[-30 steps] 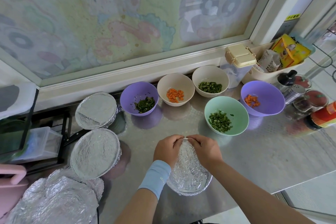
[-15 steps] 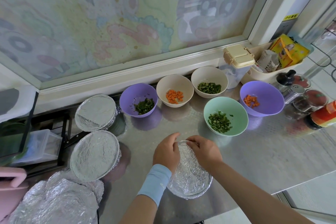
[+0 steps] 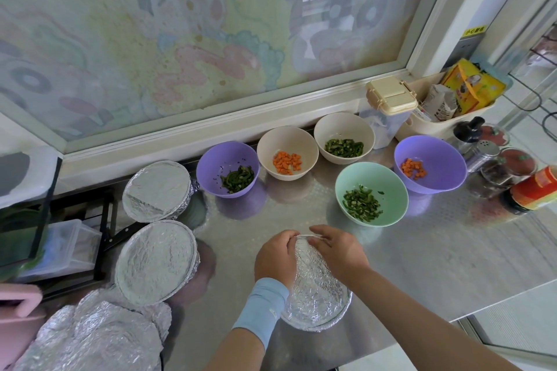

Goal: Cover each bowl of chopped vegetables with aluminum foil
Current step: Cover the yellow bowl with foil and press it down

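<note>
Both hands are busy on the foil-wrapped round bowl [image 3: 316, 301], which is sitting at the near edge of the shiny steel bench [image 3: 422, 265]. The left hand [image 3: 277, 259], with a light blue wristband [image 3: 262, 307], is curling its fingers over the crinkled silver foil at the bowl's far rim. The right hand [image 3: 337, 253] is pinching the foil edge just beside it, so the fingertips are nearly meeting.

Two more foil-covered bowls are waiting along the left edge, a far one [image 3: 156, 187] and a near one [image 3: 155, 262], and a crumpled heap of loose foil [image 3: 90, 337] is lying at the near left corner.

Five bowls are sitting open toward the back edge:
- a purple plastic bowl of green strips [image 3: 227, 169]
- a beige bowl of diced carrot [image 3: 287, 152]
- a beige bowl of chopped greens [image 3: 343, 137]
- a mint green bowl of chopped greens [image 3: 371, 193], nearer the hands
- a bigger purple bowl of carrot cubes [image 3: 431, 167], over to the right
</note>
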A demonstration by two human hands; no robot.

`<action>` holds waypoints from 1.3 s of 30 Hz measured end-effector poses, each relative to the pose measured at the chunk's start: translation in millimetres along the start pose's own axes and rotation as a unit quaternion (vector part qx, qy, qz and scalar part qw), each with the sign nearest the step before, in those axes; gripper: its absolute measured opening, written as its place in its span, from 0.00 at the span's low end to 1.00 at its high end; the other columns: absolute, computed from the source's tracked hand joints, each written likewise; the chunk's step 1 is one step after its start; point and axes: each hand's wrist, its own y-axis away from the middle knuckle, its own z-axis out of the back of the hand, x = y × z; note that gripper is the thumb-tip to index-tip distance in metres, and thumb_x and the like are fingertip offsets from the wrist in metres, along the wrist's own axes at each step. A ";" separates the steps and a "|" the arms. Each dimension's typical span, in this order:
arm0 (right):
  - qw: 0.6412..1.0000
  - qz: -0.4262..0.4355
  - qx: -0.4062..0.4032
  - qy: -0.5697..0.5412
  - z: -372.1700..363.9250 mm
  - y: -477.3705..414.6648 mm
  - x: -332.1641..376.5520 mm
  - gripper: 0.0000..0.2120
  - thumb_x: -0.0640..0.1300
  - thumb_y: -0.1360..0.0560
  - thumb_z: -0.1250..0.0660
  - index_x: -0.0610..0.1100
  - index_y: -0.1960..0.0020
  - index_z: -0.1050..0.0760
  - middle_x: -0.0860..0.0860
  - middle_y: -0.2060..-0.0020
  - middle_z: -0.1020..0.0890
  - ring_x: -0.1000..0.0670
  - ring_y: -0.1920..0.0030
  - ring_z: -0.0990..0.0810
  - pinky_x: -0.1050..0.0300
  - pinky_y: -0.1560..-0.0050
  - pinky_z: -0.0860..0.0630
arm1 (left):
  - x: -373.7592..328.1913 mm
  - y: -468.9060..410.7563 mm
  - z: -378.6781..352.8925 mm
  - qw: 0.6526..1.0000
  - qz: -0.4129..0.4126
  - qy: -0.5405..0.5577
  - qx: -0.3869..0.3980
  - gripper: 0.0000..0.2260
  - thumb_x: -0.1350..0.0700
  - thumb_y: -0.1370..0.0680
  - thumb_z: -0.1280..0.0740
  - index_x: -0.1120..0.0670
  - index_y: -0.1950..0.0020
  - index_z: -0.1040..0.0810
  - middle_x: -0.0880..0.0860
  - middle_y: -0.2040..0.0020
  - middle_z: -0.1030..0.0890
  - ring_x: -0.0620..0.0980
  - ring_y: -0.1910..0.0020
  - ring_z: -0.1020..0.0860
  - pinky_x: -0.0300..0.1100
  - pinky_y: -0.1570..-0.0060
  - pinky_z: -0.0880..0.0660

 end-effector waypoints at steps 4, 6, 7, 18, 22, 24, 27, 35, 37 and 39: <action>0.999 0.002 -0.034 -0.017 -0.5 3.3 -0.2 0.07 0.52 0.25 0.29 0.56 0.47 0.17 0.62 0.57 0.16 0.62 0.56 0.20 0.70 0.54 0.26 | 2.5 0.7 5.9 0.999 0.040 0.009 -0.008 0.10 0.56 0.20 0.39 0.47 0.47 0.18 0.44 0.51 0.16 0.47 0.51 0.20 0.42 0.50 0.24; 0.998 -0.008 -0.033 -0.044 -1.9 2.9 2.5 0.07 0.51 0.26 0.28 0.55 0.49 0.16 0.63 0.59 0.16 0.65 0.59 0.21 0.73 0.58 0.29 | 2.1 -0.9 8.1 0.999 0.023 0.035 0.016 0.13 0.59 0.21 0.39 0.46 0.46 0.18 0.43 0.50 0.16 0.45 0.49 0.20 0.40 0.47 0.24; 0.998 -0.016 -0.032 -0.056 -2.5 2.4 3.3 0.06 0.51 0.26 0.28 0.55 0.49 0.16 0.63 0.59 0.16 0.66 0.60 0.21 0.74 0.60 0.29 | 1.8 -1.6 8.6 0.998 0.013 0.047 0.030 0.15 0.60 0.21 0.40 0.46 0.44 0.18 0.42 0.48 0.16 0.44 0.47 0.20 0.38 0.45 0.25; 0.999 -0.013 -0.001 -0.043 -1.2 -4.7 4.1 0.07 0.53 0.26 0.29 0.57 0.49 0.16 0.64 0.60 0.16 0.66 0.59 0.21 0.74 0.60 0.30 | -3.5 -3.0 9.6 0.999 0.025 0.023 0.040 0.15 0.60 0.22 0.42 0.46 0.43 0.19 0.43 0.47 0.17 0.45 0.47 0.21 0.39 0.46 0.26; 0.998 -0.002 -0.009 -0.066 -3.3 0.7 -1.3 0.13 0.52 0.27 0.27 0.57 0.42 0.20 0.63 0.55 0.16 0.67 0.53 0.20 0.72 0.49 0.26 | -5.3 -12.4 8.4 0.997 -0.022 0.039 0.060 0.10 0.54 0.21 0.36 0.47 0.42 0.18 0.44 0.46 0.17 0.43 0.47 0.21 0.41 0.44 0.25; 0.997 -0.011 -0.017 -0.078 -2.9 4.5 -3.0 0.13 0.51 0.27 0.26 0.58 0.44 0.21 0.63 0.55 0.16 0.66 0.52 0.20 0.71 0.49 0.25 | -3.0 -12.3 5.2 0.995 -0.048 0.040 0.083 0.09 0.53 0.20 0.35 0.48 0.42 0.17 0.44 0.48 0.16 0.43 0.49 0.20 0.40 0.45 0.24; 0.992 -0.039 -0.028 -0.115 -3.0 7.3 -4.1 0.05 0.50 0.27 0.27 0.56 0.51 0.17 0.62 0.60 0.16 0.65 0.57 0.19 0.72 0.56 0.26 | 0.9 -12.5 2.2 0.996 -0.037 0.036 0.079 0.08 0.53 0.20 0.35 0.47 0.45 0.17 0.44 0.51 0.15 0.43 0.51 0.19 0.39 0.47 0.24; 0.985 -0.053 -0.009 -0.166 -0.4 2.2 -2.4 0.04 0.49 0.28 0.25 0.56 0.53 0.15 0.63 0.60 0.15 0.64 0.58 0.18 0.69 0.55 0.25 | -1.8 -7.1 0.2 0.997 0.015 0.049 0.062 0.07 0.50 0.20 0.35 0.44 0.50 0.17 0.41 0.56 0.16 0.42 0.55 0.20 0.42 0.50 0.23; 0.987 -0.058 0.003 -0.148 1.6 0.2 -2.6 0.05 0.51 0.28 0.25 0.56 0.52 0.16 0.63 0.61 0.15 0.63 0.58 0.18 0.67 0.55 0.24 | -3.1 -5.9 1.1 0.997 0.029 0.039 0.053 0.07 0.51 0.21 0.36 0.44 0.50 0.17 0.41 0.57 0.17 0.43 0.56 0.20 0.43 0.51 0.22; 0.989 -0.051 0.002 -0.138 5.2 0.2 -2.8 0.08 0.50 0.28 0.26 0.58 0.49 0.19 0.63 0.59 0.16 0.64 0.57 0.19 0.68 0.55 0.24 | -4.2 -5.3 4.0 0.998 0.033 0.018 0.041 0.08 0.53 0.21 0.37 0.45 0.50 0.18 0.42 0.55 0.16 0.45 0.54 0.20 0.42 0.51 0.23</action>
